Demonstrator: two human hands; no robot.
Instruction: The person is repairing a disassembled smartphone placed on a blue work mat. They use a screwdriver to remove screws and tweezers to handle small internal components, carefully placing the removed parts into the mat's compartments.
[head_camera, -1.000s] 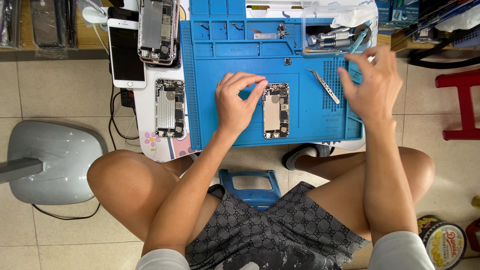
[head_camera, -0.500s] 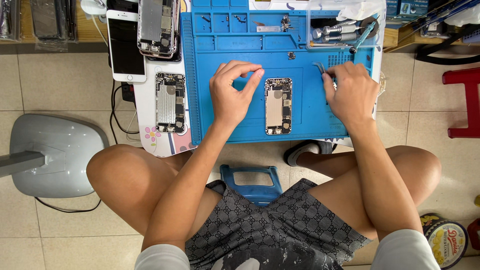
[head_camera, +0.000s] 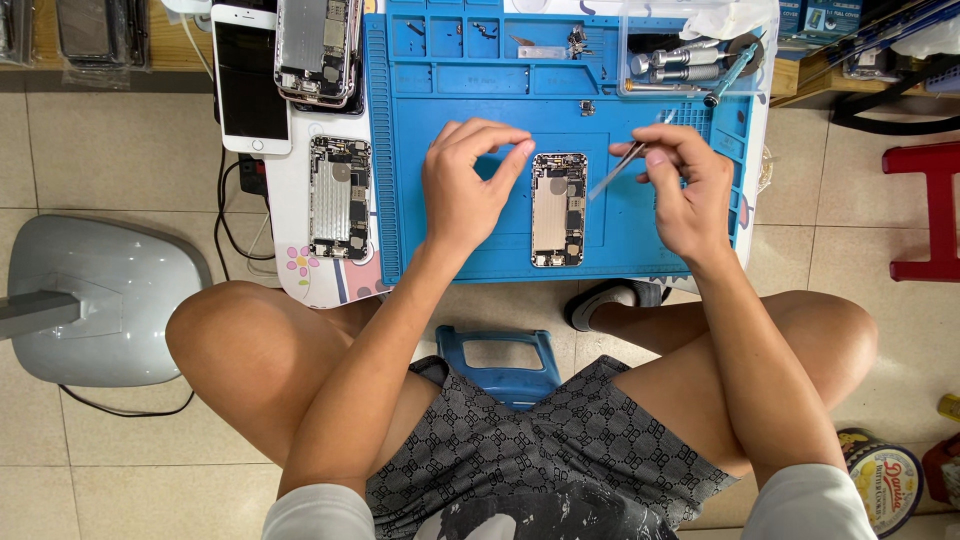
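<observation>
Right hand (head_camera: 690, 195): fingers pinched on thin metal tweezers (head_camera: 612, 170), tips angled down-left.
Left hand (head_camera: 465, 185): fingers curled, slightly apart, holding nothing.
Opened phone (head_camera: 557, 210): lay between both hands on the blue mat (head_camera: 470, 90).

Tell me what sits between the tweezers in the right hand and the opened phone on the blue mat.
Nothing visible: the tweezers in the right hand point at the opened phone across bare blue mat. The left hand sits on the phone's other side.
</observation>
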